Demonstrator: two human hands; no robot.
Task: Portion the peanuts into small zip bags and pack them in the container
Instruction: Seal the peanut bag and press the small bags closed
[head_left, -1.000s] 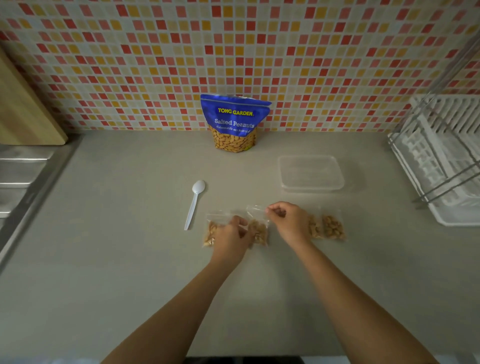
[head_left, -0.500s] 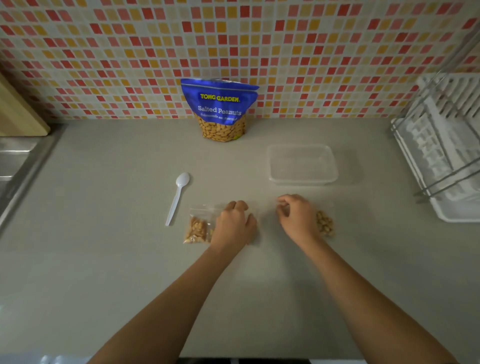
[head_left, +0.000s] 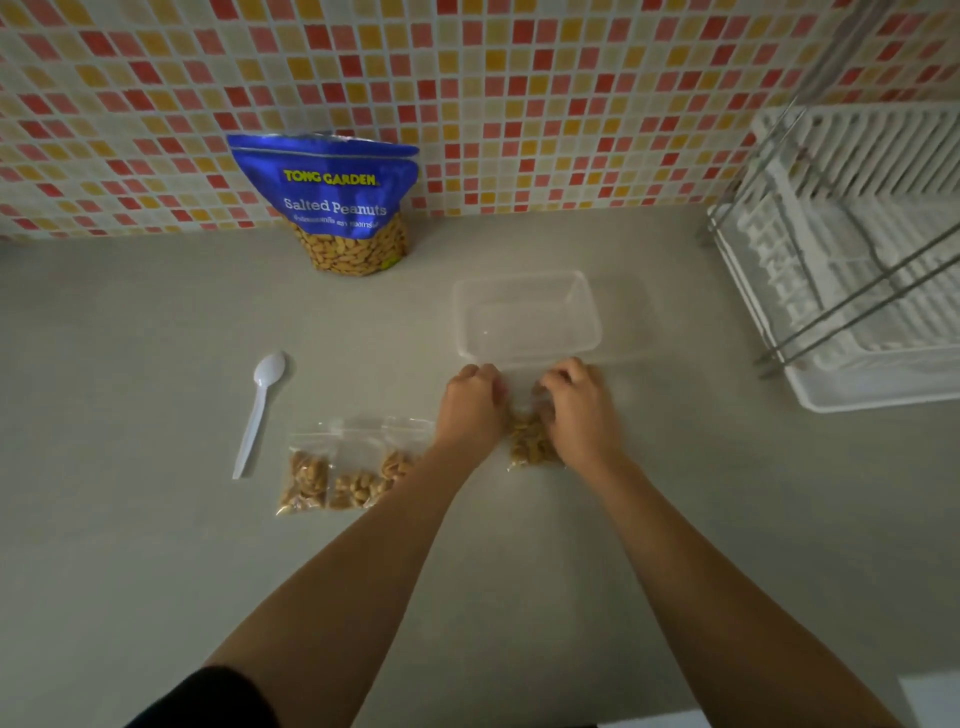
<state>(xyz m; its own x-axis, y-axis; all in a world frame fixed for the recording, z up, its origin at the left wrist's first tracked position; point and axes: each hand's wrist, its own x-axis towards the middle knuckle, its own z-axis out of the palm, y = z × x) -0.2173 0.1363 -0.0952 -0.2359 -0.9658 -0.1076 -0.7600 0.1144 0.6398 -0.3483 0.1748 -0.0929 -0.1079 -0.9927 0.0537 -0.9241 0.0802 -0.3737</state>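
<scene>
Worktop (head_left: 156, 571), head view, 1 person, both forearms in frame.

Left hand (head_left: 470, 410) and right hand (head_left: 579, 415): side by side at centre, fingers curled downward. Between them lies 1 small zip bag (head_left: 530, 441) part-filled with peanuts, flat on the worktop. Both hands appear to pinch the bag's far (top) edge, 1 at each corner; frame is blurred there, so exact finger contact is not confirmed. Peanuts sit in the near half of the bag.

Clear plastic container (head_left: 524, 279): rectangular, no lid on it, just beyond the hands. No bags seen inside.

3 filled bags (head_left: 358, 483): overlapping in a row, left of the left forearm, which covers part of the rightmost 1. Each holds peanuts at its near end.

White plastic spoon (head_left: 260, 410): left of the bags, bowl toward the far side, apart from them.

Blue peanut pouch (head_left: 337, 202): upright against the mosaic tile wall (head_left: 571, 104), far left of centre, marked "Salted Peanuts".

White dish rack (head_left: 857, 249): far right, well apart from the hands.
</scene>
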